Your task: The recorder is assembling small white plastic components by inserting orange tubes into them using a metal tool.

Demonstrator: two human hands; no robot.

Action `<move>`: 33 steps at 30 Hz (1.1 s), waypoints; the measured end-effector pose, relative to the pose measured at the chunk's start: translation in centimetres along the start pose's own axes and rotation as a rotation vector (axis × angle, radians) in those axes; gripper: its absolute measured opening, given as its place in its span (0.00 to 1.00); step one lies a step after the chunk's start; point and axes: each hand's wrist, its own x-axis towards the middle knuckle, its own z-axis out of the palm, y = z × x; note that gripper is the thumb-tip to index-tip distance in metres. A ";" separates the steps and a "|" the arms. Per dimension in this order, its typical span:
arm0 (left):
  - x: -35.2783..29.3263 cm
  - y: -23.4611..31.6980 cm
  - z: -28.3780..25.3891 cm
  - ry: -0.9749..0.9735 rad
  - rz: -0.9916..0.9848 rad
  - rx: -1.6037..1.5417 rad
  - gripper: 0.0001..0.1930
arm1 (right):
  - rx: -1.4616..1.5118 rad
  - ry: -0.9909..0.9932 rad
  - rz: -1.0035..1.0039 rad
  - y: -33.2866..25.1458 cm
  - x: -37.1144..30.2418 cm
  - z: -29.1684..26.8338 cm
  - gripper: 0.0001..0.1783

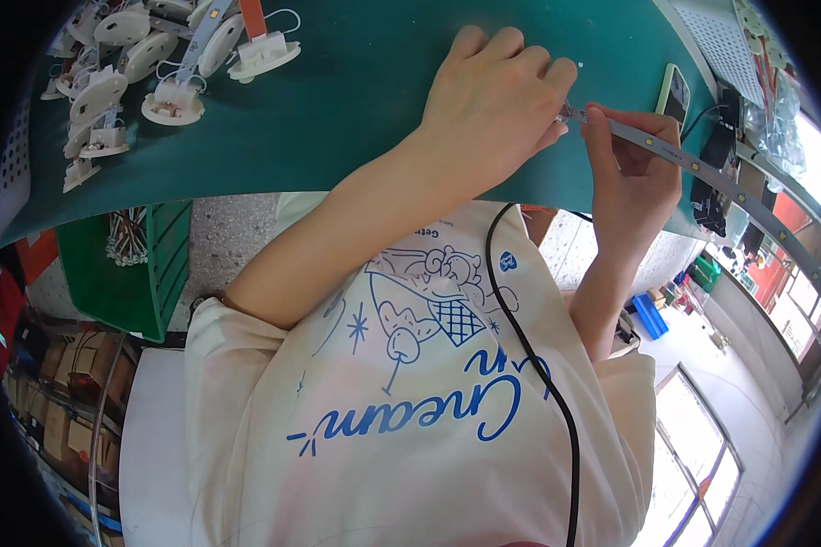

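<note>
My right hand (639, 164) pinches a narrow LED strip (695, 167) near one end, between thumb and fingers. The strip is pale grey with small yellow chips, and it curves away to the right past the table. Over the green table my left hand (502, 105) is closed, its fingertips meeting at that same end of the strip. A small whitish and metallic bit shows at those fingertips; the fingers hide most of it, so I cannot tell what it is. The two hands are close together, almost touching.
Several white round lamp caps (173, 102) with strips and wires are heaped at the table's far left. A phone (673, 96) lies by the right edge. Below left hangs a green crate (169, 264) with bundled wires (128, 239). A black cable (556, 401) runs down my front.
</note>
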 end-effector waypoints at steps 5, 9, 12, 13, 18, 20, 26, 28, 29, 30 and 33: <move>0.0 0.0 0.0 -0.018 -0.001 0.004 0.21 | -0.007 0.000 0.027 0.1 -0.5 0.4 0.09; -0.1 -0.3 -0.1 -0.026 0.009 -0.032 0.21 | 0.033 0.001 0.075 0.4 -0.5 1.3 0.08; -0.2 -0.3 -0.1 -0.019 0.014 -0.045 0.21 | 0.004 -0.026 0.076 0.3 -0.4 1.2 0.08; -0.1 -0.3 -0.1 -0.028 0.018 -0.037 0.21 | -0.004 -0.028 0.065 0.2 -0.3 1.1 0.08; -0.1 -0.2 -0.1 -0.043 0.005 -0.032 0.20 | -0.083 -0.034 -0.005 0.1 -0.3 1.4 0.07; -0.2 -0.2 0.0 -0.034 0.008 -0.035 0.20 | -0.077 -0.031 -0.024 0.2 -0.4 1.5 0.07; -0.1 -0.4 -0.1 -0.022 0.020 -0.061 0.20 | -0.025 -0.032 -0.044 0.7 -0.3 1.6 0.06; -0.2 -0.5 -0.2 -0.027 0.018 -0.080 0.21 | 0.013 -0.046 0.004 0.7 -0.1 1.5 0.06; -0.2 -0.6 -0.3 -0.022 0.020 -0.089 0.21 | 0.005 -0.082 0.007 0.7 0.0 1.3 0.06; -0.2 -0.6 -0.3 -0.017 0.022 -0.094 0.22 | 0.004 -0.118 0.014 0.6 0.2 1.1 0.07; -0.2 -0.8 -0.4 -0.031 0.014 -0.116 0.23 | 0.119 -0.154 0.061 0.1 0.7 -0.2 0.07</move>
